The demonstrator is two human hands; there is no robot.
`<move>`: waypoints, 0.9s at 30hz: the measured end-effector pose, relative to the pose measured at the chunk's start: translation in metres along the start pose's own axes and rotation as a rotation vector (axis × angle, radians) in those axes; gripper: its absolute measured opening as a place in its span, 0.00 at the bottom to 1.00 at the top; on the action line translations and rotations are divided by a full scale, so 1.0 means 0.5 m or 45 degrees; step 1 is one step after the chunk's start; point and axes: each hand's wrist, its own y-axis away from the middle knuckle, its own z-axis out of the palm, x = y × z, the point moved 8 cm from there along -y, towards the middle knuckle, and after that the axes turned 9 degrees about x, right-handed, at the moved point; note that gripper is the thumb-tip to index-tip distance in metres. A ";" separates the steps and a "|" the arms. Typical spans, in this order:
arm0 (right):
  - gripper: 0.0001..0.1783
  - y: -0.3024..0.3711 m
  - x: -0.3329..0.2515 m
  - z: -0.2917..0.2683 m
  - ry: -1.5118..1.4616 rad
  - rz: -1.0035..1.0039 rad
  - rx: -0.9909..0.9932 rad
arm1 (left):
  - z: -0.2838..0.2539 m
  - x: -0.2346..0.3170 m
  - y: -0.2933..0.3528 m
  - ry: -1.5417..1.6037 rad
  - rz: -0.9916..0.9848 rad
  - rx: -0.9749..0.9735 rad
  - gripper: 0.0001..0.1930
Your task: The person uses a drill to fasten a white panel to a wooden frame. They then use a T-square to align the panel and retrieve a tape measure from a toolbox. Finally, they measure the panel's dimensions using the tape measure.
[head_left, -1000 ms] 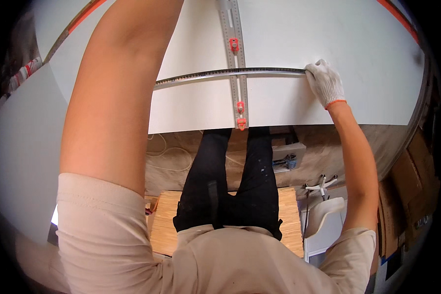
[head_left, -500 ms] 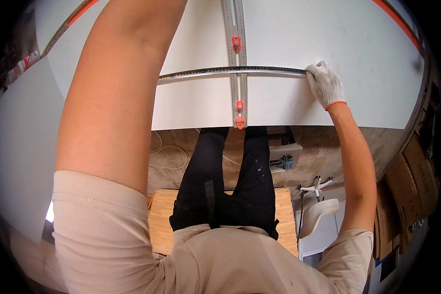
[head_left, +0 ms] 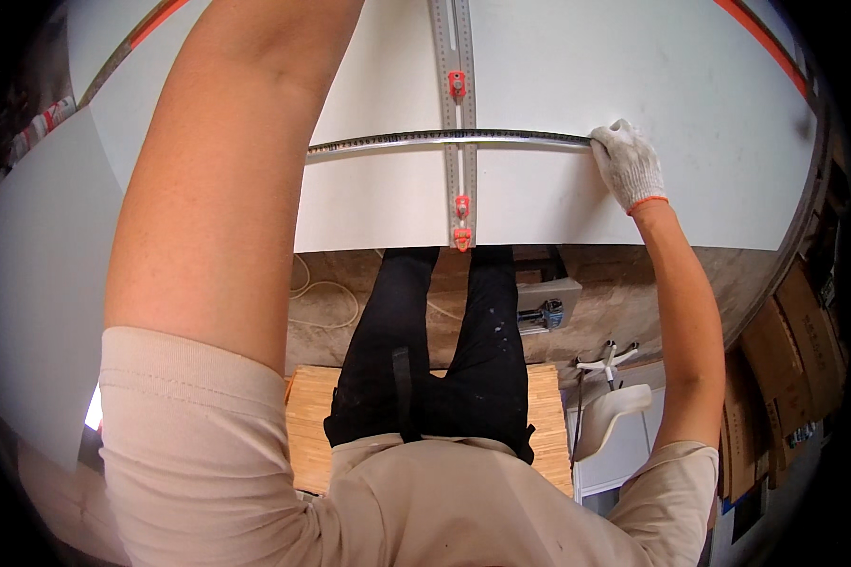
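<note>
My right hand [head_left: 627,163], in a white knitted glove with an orange cuff, is closed on the right end of a tape measure's blade [head_left: 388,141]. The blade runs left across the white board [head_left: 558,76] and passes behind my raised left forearm. It crosses over a long grey metal ruler [head_left: 470,175] that points away from me. Red clamps sit along that ruler, one of them a small red clip [head_left: 461,238] at the board's near edge. My left hand is out of the picture beyond the top edge; only its arm [head_left: 208,180] shows.
Below the board's near edge are my legs in black trousers [head_left: 416,350] and a wooden slatted platform [head_left: 548,406]. A blue and grey power tool [head_left: 546,313] lies underneath. To the right stand a white chair [head_left: 615,420] and cardboard sheets [head_left: 794,350]. A pale hose [head_left: 326,324] coils at left.
Almost nothing differs. My body and legs have shifted very slightly, while the right hand keeps its hold on the blade in the same spot.
</note>
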 end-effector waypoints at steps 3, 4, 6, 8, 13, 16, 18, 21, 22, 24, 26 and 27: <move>0.09 -0.001 -0.002 -0.002 0.013 -0.016 0.007 | 0.003 -0.006 -0.006 -0.018 0.026 0.004 0.13; 0.09 -0.001 -0.003 -0.004 0.017 -0.019 0.009 | 0.004 -0.009 -0.008 -0.021 0.023 -0.001 0.13; 0.09 0.000 0.001 0.000 0.005 0.000 0.000 | 0.003 -0.007 -0.010 -0.086 0.047 0.003 0.13; 0.09 0.001 0.002 0.000 -0.003 0.000 0.008 | 0.000 -0.004 -0.011 -0.136 0.072 0.022 0.13; 0.08 -0.001 0.004 0.000 -0.003 -0.016 0.024 | 0.001 -0.017 -0.017 -0.119 0.076 0.067 0.15; 0.08 0.006 0.000 -0.013 0.008 -0.015 0.064 | 0.003 -0.003 -0.017 -0.159 0.101 0.127 0.18; 0.08 0.001 -0.010 -0.019 0.003 0.003 -0.007 | 0.000 -0.029 -0.030 -0.360 0.175 0.210 0.19; 0.08 -0.016 -0.013 -0.023 -0.016 -0.007 0.004 | -0.005 -0.071 -0.039 -0.562 0.315 0.367 0.21; 0.08 -0.014 -0.012 -0.021 -0.028 -0.006 0.018 | -0.010 -0.063 -0.037 -0.516 0.338 0.380 0.21; 0.08 0.010 0.003 -0.016 -0.023 0.049 0.007 | 0.001 0.015 -0.001 -0.115 -0.097 -0.045 0.26; 0.08 -0.003 -0.006 -0.020 -0.011 0.019 0.000 | -0.031 -0.002 0.010 -0.245 0.090 0.166 0.31; 0.08 -0.008 -0.007 -0.018 -0.001 0.022 -0.017 | -0.027 -0.029 0.008 -0.234 0.139 0.231 0.31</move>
